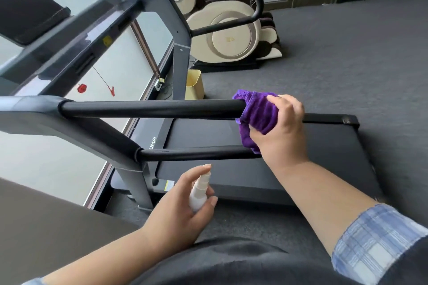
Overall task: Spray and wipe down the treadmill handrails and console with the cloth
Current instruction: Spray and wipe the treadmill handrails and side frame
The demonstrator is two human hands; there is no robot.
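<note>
At the far left the console [69, 37] sits well away from both hands, and I'd judge it still to be done; reaching it with a loaded sprayer risks mist landing on the display if the nozzle is aimed straight at it rather than into the cloth. Lower down, the left hand [178, 210] has its grip curled round a small white spray bottle [199, 192], index finger resting on the pump top, the nozzle pointing roughly toward the lower handrail [196, 154]. An accidental press here could send spray onto the treadmill belt [278, 169] below, leaving it slick. The bottle is opaque, so how much liquid is in it cannot be told. Behind the frame a pale yellow bin [195, 83] stands on the carpet; its inside is hidden from this angle. To the right, the right hand [280, 129] closes its grip on the purple cloth [257, 118], which is wrapped round the upper handrail [150, 109] near its far end. A fold hangs down to the lower rail, and in my judgement it could snag or bunch, so that the hand slides while the cloth lags and leaves patches unwiped.
</note>
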